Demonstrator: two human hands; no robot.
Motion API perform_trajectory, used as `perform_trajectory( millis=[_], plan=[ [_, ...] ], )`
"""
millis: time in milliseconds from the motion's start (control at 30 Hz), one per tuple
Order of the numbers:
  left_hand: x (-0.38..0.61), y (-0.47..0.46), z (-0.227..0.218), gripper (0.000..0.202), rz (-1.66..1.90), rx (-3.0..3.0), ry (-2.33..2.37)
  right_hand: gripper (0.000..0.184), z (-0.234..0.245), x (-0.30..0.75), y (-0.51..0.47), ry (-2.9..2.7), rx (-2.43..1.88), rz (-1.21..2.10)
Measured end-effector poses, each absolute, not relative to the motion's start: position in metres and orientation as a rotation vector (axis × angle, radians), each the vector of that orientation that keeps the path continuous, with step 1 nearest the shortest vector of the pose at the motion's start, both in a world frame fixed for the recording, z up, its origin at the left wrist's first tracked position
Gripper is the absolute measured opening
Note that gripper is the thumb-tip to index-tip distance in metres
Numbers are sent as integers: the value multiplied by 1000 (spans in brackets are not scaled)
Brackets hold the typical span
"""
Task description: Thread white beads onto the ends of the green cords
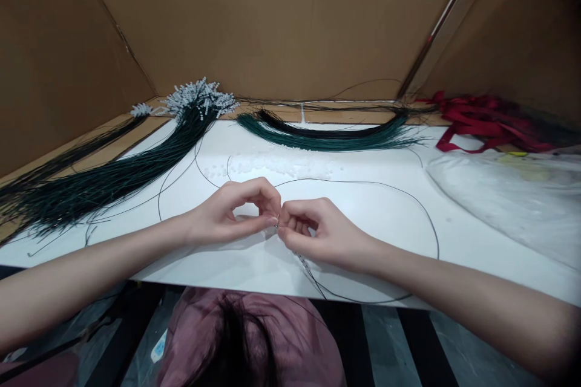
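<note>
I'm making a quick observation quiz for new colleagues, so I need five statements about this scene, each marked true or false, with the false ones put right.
1. The left hand and right hand come together over the white tabletop. True.
2. The left hand lies flat with its fingers spread. False: its thumb and index finger pinch a small item.
3. Small white pieces lie beyond the hands. True.
4. The red ribbon is heaped at the far left. False: it is at the far right.
5. The large bundle of dark green stems at the left has white tips at its far end. True.
</note>
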State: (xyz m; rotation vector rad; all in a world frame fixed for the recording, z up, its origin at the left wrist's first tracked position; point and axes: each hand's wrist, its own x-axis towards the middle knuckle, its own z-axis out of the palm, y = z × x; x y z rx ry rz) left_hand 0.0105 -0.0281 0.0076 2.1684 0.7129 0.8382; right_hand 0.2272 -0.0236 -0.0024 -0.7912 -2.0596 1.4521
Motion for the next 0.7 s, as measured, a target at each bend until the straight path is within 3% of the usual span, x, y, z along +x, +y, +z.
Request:
perform_trajectory(
  millis=[700],
  plan=[
    [9, -27, 11, 10, 772, 2089, 800, 7, -2, 227, -24, -2070, -776, 1482]
  ],
)
